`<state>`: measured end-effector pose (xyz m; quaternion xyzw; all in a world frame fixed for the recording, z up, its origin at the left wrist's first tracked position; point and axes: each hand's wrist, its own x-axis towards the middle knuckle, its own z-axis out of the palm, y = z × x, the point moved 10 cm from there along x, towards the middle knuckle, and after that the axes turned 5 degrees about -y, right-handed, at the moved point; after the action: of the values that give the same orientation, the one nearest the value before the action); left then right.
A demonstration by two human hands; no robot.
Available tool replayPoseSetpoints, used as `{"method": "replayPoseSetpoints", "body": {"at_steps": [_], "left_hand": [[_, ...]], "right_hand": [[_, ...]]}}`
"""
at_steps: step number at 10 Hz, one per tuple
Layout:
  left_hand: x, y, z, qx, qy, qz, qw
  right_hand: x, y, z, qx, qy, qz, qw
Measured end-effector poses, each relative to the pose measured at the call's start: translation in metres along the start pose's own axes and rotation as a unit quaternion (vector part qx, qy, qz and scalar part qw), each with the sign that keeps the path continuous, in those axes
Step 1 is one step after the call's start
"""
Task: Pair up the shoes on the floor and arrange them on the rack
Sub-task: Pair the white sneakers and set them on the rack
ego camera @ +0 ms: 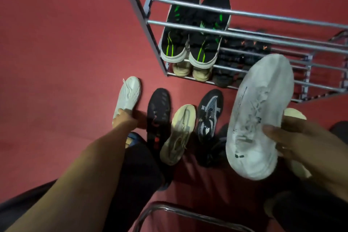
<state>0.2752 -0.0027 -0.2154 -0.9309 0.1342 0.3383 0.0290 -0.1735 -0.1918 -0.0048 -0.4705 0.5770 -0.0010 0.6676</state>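
Note:
My right hand [299, 137] holds a white sneaker [259, 115] up in the air, toe pointing at the metal rack [244, 13]. My left hand [125, 118] reaches down and grips the heel of the matching white sneaker [130, 93] lying on the red floor at the left. Between them on the floor lie a black shoe with red marks [159, 117], a cream sneaker [178, 135] and a black-and-grey patterned shoe [209, 115]. A black pair with green stripes [195, 28] sits on an upper shelf of the rack.
A beige pair [190, 70] and dark shoes with orange marks [244, 51] sit on lower shelves. Another cream shoe [294, 114] shows behind my right hand. A curved metal tube [188, 213] crosses the bottom. My dark trouser leg [135, 171] is beneath my left arm.

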Motion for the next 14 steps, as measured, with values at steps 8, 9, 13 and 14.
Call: {"method": "replayPoseSetpoints", "body": {"at_steps": [8, 9, 13, 14], "left_hand": [[-0.288, 0.19, 0.14, -0.217, -0.327, 0.139, 0.909], [-0.279, 0.189, 0.134, -0.229, -0.31, 0.148, 0.911], [-0.354, 0.247, 0.202, -0.228, -0.5, 0.201, 0.811], [-0.35, 0.239, 0.205, -0.244, -0.507, 0.184, 0.806]], "right_hand": [[0.001, 0.173, -0.131, -0.112, 0.17, 0.228, 0.952], [-0.011, 0.217, -0.197, -0.114, 0.263, 0.269, 0.919], [-0.003, 0.374, -0.254, 0.129, 0.224, 0.344, 0.903], [-0.003, 0.366, -0.265, 0.07, 0.238, 0.348, 0.904]]}}
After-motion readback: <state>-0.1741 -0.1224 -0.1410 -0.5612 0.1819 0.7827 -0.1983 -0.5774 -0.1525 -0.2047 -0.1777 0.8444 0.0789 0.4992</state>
